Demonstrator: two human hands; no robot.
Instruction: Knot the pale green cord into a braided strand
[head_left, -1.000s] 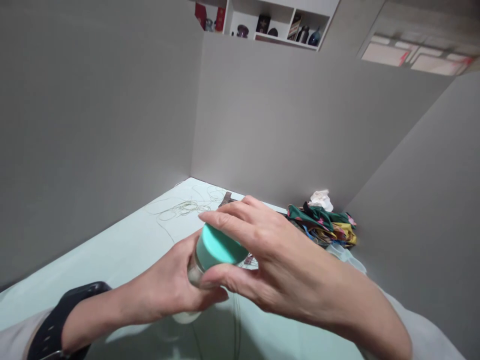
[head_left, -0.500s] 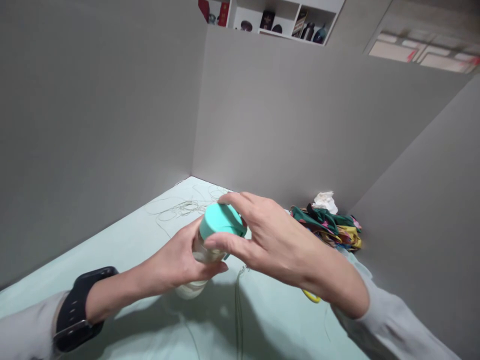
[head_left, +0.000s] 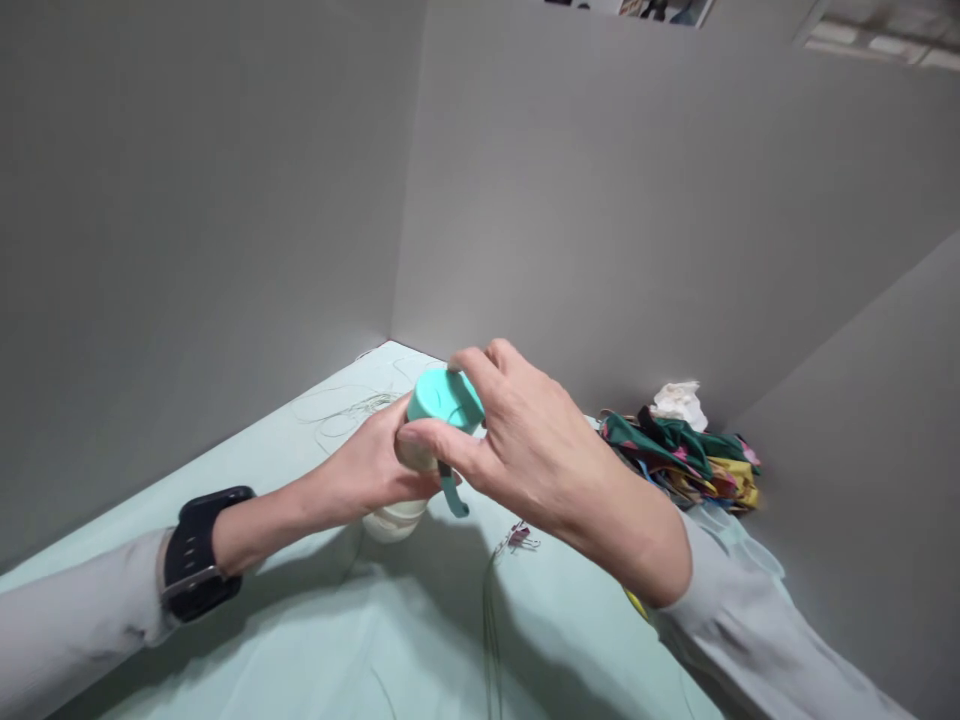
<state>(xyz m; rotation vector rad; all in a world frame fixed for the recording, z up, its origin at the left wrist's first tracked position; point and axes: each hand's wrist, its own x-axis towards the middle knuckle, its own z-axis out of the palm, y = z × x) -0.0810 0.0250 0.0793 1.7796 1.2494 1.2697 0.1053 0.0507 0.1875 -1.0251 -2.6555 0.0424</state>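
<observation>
A clear water bottle (head_left: 396, 522) leans at a tilt over the pale green table. My left hand (head_left: 367, 455) is wrapped around its upper body, just under the turquoise lid (head_left: 444, 398). Around that lid, the thumb and fingers of my right hand (head_left: 517, 440) are closed from the right side. A turquoise strap (head_left: 453, 492) hangs down from the lid between my hands. Whether the lid sits loose or tight on the bottle cannot be made out. My left wrist wears a dark watch (head_left: 206, 555).
Thin cords (head_left: 352, 410) lie loosely at the back left of the table (head_left: 300, 620). More strands run from a dark binder clip (head_left: 520, 536) toward the front. Colourful bundled fabric (head_left: 679, 450) and a crumpled white tissue (head_left: 681, 403) lie by the right wall. Grey walls (head_left: 600, 200) enclose the corner.
The view has tipped downward, so the shelf has nearly left the top. The lid has turned within my right hand; its strap and the binder clip now show more.
</observation>
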